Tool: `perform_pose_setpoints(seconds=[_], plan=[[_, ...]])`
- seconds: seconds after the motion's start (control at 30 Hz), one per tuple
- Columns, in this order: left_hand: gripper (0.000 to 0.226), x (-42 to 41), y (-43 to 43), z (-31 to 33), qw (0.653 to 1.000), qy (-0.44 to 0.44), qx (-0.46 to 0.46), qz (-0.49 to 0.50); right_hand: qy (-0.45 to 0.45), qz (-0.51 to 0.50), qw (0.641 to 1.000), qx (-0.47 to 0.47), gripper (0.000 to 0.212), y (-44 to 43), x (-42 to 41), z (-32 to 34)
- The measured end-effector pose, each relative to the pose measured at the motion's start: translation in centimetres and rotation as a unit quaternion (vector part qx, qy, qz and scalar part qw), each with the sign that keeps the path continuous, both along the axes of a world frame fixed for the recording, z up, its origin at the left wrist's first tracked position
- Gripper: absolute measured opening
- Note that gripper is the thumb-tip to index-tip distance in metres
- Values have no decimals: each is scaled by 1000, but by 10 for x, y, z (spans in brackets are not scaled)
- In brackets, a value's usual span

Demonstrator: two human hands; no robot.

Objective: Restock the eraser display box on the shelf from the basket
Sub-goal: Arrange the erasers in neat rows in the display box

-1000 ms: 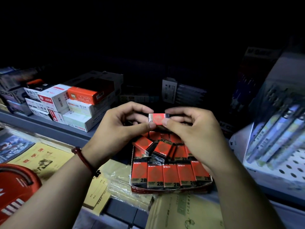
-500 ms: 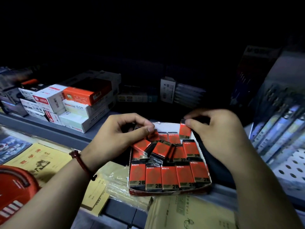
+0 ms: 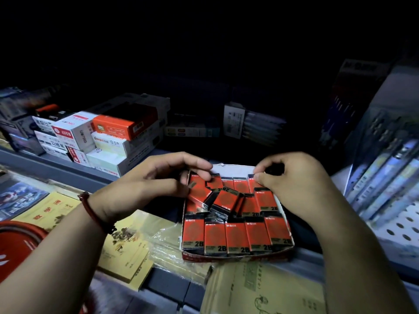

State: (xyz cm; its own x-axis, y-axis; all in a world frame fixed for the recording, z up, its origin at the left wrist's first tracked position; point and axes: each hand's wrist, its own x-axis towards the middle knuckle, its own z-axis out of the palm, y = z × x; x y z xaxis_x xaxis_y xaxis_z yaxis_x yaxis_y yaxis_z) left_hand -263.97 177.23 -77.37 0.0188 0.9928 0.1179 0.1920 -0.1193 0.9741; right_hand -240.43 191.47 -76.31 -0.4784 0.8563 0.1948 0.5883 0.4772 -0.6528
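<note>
Head view looks down on a grey metal shelf (image 3: 56,171) where the open red cardboard display box (image 3: 235,257) sits at the front lip, nearly full of red-and-black sleeved 2B erasers (image 3: 235,236). Five stand in a tidy front row. Behind them several lie tilted and overlapping.

The right hand (image 3: 299,186) is at the box's back-right corner, thumb and forefinger pinching the top of an upright red eraser (image 3: 253,183) set against the rear wall. The left hand (image 3: 145,186) reaches over the back-left corner. Its fingers (image 3: 201,171) curl over a slanted red eraser (image 3: 197,186) with the thumb at its near side, which reads as a light pinch, though shadow blurs the contact. A red rounded plastic basket (image 3: 15,243) shows at lower left, well apart from the box, its contents out of sight.

The jumble in the middle is the main risk. With no flat floor there, an eraser pressed down beside it may ride up on a neighbour, jam crooked, or lever another one out. A hard push could also nudge the front row forward, and since the box is at the shelf lip, a shove toward the person might slide it off. Dim light makes misjudging a gap likelier.
</note>
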Motion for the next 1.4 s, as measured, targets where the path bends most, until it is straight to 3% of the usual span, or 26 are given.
perform_pose_setpoints(seconds=[0.13, 0.27, 0.37, 0.5, 0.67, 0.77, 0.9, 1.03, 1.17, 1.4], plan=[[57, -5, -2, 1, 999, 26, 0, -28, 17, -23, 1000, -6, 18, -4, -6, -2], [52, -6, 0, -2, 999, 20, 8, -27, 29, -6, 999, 37, 25, -11, -6, 6], [47, -4, 2, -4, 1000, 14, 22, 0, 86, 73, 993, 42, 19, -22, -11, 19], [41, 0, 5, -5, 998, -15, 38, 54, 97, 160, 982, -9, 15, -37, -21, 22], [39, 7, 8, -9, 988, -65, 64, 126, 129, 126, 983, -36, 16, -38, -31, 16], [40, 12, 11, -9, 986, -55, 74, 141, 158, 121, 977, -82, 5, -36, -32, 16], [35, 17, 12, -11, 985, -29, 96, 139, 232, 72, 964, -107, 9, -30, -33, 14], [24, 18, 12, -10, 980, -21, 99, 173, 169, 33, 984, -43, 6, -20, -27, 10], [19, 15, 16, -16, 976, 51, 107, 182, 94, 33, 995, -16, 11, -14, -22, 3], [28, 23, 22, -16, 967, 89, 84, 225, 141, 27, 989, -28, 8, -12, -27, -2]])
